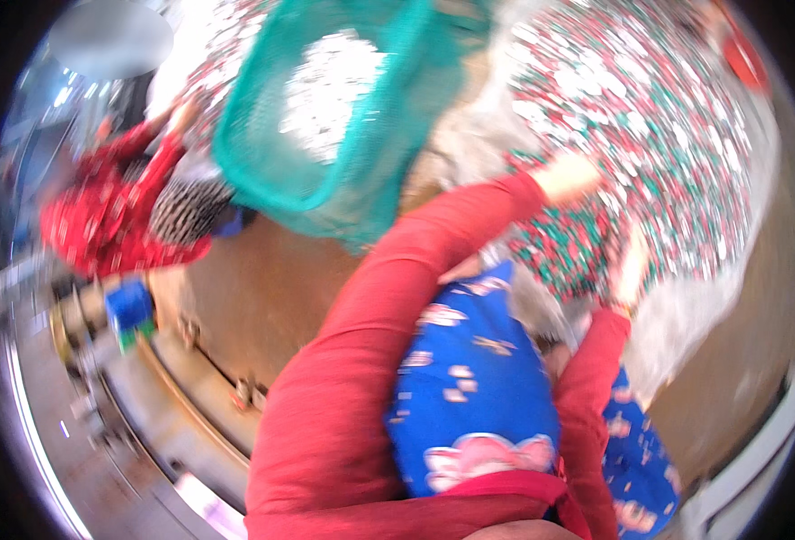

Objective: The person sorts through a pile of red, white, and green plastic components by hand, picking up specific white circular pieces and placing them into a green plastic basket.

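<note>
The picture is heavily blurred and tilted. My left hand reaches out on a long red sleeve to the edge of a big heap of small red, green and white pieces. My right hand rests lower on the same heap, near its front edge. The blur hides whether either hand grips any pieces. A teal mesh basket with white pieces in it hangs tilted to the left of my left arm. I wear a blue patterned apron.
Another person in a red patterned top stands at the left, one hand raised near the basket. The brown table surface carries the heap. A small blue box sits by the table's left edge, with grey floor below.
</note>
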### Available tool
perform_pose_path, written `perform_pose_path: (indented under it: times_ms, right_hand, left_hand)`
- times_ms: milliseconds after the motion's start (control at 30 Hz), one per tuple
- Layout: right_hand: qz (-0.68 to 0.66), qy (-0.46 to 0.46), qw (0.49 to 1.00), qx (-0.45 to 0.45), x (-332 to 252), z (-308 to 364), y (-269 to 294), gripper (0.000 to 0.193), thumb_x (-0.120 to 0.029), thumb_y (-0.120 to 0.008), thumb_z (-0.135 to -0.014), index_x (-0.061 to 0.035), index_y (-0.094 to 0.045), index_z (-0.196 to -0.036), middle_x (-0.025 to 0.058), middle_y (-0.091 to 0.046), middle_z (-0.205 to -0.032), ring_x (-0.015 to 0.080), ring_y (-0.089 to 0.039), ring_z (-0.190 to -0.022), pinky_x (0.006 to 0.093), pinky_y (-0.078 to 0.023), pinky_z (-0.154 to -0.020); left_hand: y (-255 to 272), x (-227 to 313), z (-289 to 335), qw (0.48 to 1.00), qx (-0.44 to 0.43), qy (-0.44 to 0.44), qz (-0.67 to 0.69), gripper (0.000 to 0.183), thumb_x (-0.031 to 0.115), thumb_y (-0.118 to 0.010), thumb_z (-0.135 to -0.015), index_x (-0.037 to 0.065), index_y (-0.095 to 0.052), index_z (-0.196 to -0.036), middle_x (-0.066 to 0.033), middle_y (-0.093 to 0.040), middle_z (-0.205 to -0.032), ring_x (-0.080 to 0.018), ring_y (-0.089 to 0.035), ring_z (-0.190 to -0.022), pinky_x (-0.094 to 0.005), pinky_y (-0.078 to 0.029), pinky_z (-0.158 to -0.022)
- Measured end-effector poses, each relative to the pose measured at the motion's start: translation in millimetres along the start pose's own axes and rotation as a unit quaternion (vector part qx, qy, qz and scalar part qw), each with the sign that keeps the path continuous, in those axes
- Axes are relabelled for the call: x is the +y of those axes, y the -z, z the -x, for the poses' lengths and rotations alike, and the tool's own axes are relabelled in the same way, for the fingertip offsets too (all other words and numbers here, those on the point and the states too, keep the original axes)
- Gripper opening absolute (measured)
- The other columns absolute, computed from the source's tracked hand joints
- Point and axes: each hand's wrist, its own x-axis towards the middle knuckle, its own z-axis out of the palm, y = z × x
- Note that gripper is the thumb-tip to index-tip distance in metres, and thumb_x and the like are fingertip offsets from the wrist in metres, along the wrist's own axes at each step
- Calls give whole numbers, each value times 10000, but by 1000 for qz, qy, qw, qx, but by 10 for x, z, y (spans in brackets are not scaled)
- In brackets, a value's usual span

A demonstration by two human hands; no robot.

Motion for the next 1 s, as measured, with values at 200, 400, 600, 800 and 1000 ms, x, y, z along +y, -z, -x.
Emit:
perform_pose_path:
  times_ms: [200,400,600,800,1000]
  right_hand:
    - [428,148,891,-29,237,-236,83,415,-186,-631,-804,12,-506,-1146,78,-606,-872,135,-531,-735,265,-428,-690]
    - [521,206,826,-52,240,-388,-88,273,-175,-610,-807,31,-571,-981,111,-628,-798,159,-556,-704,312,-426,-656]
    - [245,130,960,34,-153,-76,-508,329,-315,-502,-898,-5,-597,-842,4,-503,-661,103,-486,-590,226,-395,-506]
    - [526,322,753,-231,-407,502,-1637,338,-104,-589,-794,4,-517,-1107,134,-534,-1029,210,-534,-958,329,-422,-824]
    - [257,489,827,-104,-677,618,-1831,311,-44,-474,-886,6,-471,-1193,138,-522,-1116,208,-533,-1006,331,-432,-889]
  left_hand:
    - [-84,-10,64,953,47,156,257,270,317,-545,-815,53,-589,-845,-124,-567,-793,-241,-572,-646,-365,-474,-545]
    - [334,55,386,389,78,244,885,219,291,-529,-855,74,-550,-875,-61,-605,-804,-155,-595,-688,-284,-479,-492]
    - [369,24,643,282,37,248,926,536,456,-477,-856,41,-457,-1194,-146,-544,-1060,-283,-596,-856,-493,-507,-726]
    - [371,81,777,172,128,256,943,539,527,-389,-869,85,-484,-1162,-107,-563,-1044,-247,-567,-953,-472,-474,-812]
    - [1789,-535,1005,147,202,68,966,262,268,-461,-831,75,-533,-992,-131,-559,-876,-241,-519,-702,-263,-429,-423]
